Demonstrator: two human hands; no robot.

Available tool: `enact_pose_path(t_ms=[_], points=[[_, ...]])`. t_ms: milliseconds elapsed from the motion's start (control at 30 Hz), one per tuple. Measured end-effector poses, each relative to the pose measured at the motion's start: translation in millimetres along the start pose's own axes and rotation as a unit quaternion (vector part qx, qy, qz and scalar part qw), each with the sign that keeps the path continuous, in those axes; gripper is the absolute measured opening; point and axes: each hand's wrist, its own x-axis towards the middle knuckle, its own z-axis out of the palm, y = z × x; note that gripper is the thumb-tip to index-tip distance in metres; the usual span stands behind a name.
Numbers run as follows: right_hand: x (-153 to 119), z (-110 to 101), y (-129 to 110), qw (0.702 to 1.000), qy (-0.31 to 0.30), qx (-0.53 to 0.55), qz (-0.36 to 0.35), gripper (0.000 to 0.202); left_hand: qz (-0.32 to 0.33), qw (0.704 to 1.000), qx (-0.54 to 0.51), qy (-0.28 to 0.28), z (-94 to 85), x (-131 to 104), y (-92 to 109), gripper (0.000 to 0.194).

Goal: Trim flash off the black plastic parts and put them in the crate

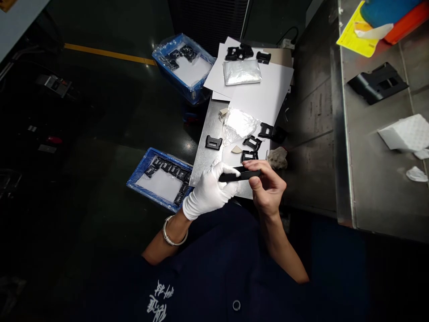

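Close to my body, a black plastic part (246, 175) is held edge-on between both hands. My left hand (214, 188), in a white glove, is closed on its left end. My bare right hand (268, 185) grips the right end with thumb and fingers. Just beyond lie several similar black frame-shaped parts, one with a rectangular opening (252, 143) and another alone on the left of the metal bench (213, 142). A small beige wedge-shaped piece (236, 150) rests near them, and a grey lump (278, 158) sits right of my hands.
Two blue plastic-lined crates, one near (137, 172) and one far (170, 80), hold black parts on white sheets. A clear plastic bag pack (241, 72) lies on white paper. On the right, a metal counter (365, 170) carries a larger black part (378, 83) and white padding (405, 133).
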Motion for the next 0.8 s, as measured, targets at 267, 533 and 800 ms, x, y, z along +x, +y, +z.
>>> enact_pose_path(t_ms=[267,533,800], points=[[3.3,-0.8,2.7,1.000,-0.011,0.020,-0.003,0.015,-0.019,0.999,-0.026,-0.001,-2.4,-0.4,5.5,0.014],[1.6,0.3,5.9,1.000,-0.002,0.021,0.004,0.016,-0.042,0.998,-0.049,-0.018,-4.5,-1.5,11.5,0.014],[-1.9,0.0,5.2,1.000,0.008,0.013,0.019,0.016,-0.036,0.999,-0.032,-0.006,-1.7,-1.9,5.1,0.014]])
